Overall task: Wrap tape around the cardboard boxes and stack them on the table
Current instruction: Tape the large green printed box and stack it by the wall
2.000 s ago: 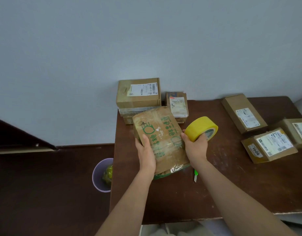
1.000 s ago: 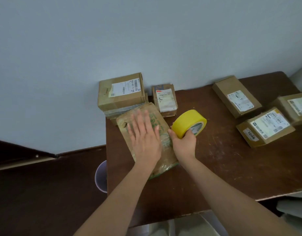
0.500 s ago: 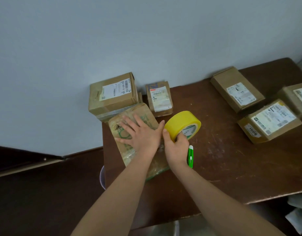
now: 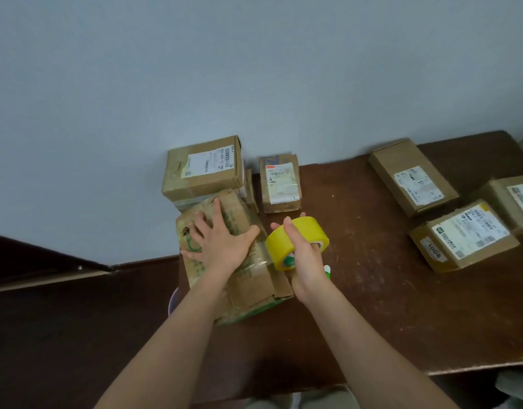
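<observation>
Tape strip drawn off the roll across the green-printed box

The worn brown cardboard box with green print [image 4: 239,278] lies at the table's 9 o'clock edge, the left hand [image 4: 221,240] pressed flat on it, fingers spread. Half a second ago the yellow roll of tape [image 4: 295,243] touched the box; now the right hand [image 4: 304,261], curled round it, has pulled it toward 3 o'clock, a clear strip [image 4: 258,255] stretched between. A green-and-white cutter [image 4: 327,271] peeks out behind the wrist. Labelled cardboard boxes stand at 12 o'clock [image 4: 204,169] and at 2 o'clock [image 4: 463,234] on the dark brown wooden table [image 4: 372,305].
</observation>
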